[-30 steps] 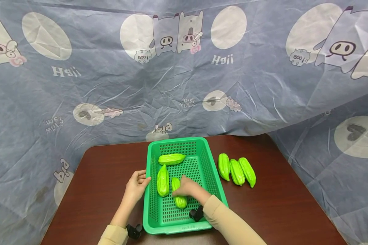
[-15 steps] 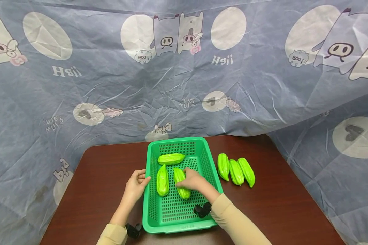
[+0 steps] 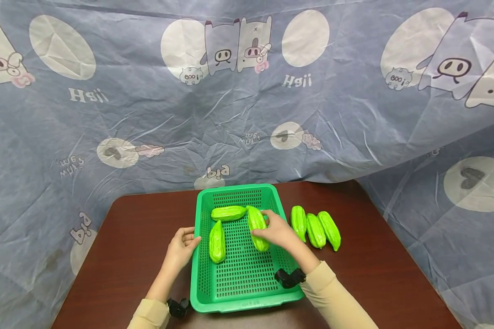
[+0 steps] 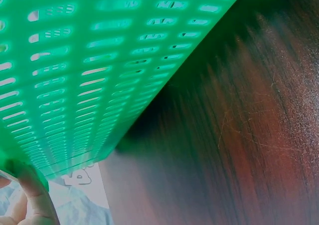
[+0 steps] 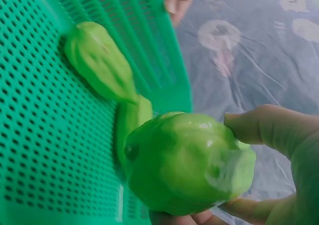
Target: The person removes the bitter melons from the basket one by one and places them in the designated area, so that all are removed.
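In the head view a green perforated basket (image 3: 247,303) holds three light-green ridged gourds. The right hand (image 3: 279,230) pinches one gourd (image 3: 257,228) between thumb and fingers at the basket's right side; the right wrist view shows this gourd (image 5: 187,160) close up. Another gourd (image 3: 228,213) lies crosswise at the back, and one (image 3: 217,243) lies lengthwise near the left wall. The left hand (image 3: 182,246) grips the basket's left rim, thumb on the rim; its fingers (image 4: 36,197) show at the edge in the left wrist view.
Three more gourds, left (image 3: 298,222), middle (image 3: 315,230) and right (image 3: 330,230), lie side by side on the brown table (image 3: 366,274), right of the basket. A patterned grey-blue cloth (image 3: 230,114) hangs behind the table.
The right hand has moved the held gourd from the basket's front middle toward its back right. The left hand stays on the rim, and the other gourds keep their places.
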Motion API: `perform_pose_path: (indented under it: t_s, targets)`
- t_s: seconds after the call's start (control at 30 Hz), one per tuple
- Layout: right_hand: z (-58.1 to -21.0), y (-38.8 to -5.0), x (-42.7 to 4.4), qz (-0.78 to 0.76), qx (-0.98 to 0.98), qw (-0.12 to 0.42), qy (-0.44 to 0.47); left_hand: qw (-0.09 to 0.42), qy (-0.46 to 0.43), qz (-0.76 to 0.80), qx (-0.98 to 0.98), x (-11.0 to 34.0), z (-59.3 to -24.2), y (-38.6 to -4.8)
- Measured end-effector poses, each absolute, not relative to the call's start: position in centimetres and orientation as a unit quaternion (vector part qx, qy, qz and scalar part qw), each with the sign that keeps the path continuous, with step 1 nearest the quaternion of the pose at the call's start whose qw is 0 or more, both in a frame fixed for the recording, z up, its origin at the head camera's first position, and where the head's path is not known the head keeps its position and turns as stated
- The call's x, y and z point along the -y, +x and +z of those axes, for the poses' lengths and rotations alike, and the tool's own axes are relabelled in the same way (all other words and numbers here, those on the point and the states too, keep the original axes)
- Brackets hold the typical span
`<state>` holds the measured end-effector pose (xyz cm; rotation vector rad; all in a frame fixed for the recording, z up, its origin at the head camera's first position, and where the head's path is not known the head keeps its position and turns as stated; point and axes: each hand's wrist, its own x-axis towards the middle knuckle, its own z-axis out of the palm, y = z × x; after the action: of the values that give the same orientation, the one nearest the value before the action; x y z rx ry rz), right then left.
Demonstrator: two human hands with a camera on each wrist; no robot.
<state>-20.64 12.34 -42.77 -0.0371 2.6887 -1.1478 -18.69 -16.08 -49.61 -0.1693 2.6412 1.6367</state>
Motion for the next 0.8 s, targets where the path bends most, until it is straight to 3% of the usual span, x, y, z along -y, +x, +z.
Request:
perform_pose_path:
  t_s: [0.4, 0.8]
  targets:
    - [-39.8, -20.0, -18.7, -0.382, -0.923, 0.047, 0.013, 0.007, -0.048, 0.523, -0.851, 16.0, -49.4, -18.7]
    - [-41.3, -18.4, -25.1, -0.356, -0.930, 0.069, 0.060, 0.012, -0.051, 0.523, -0.850, 16.0, -49.3, -18.6]
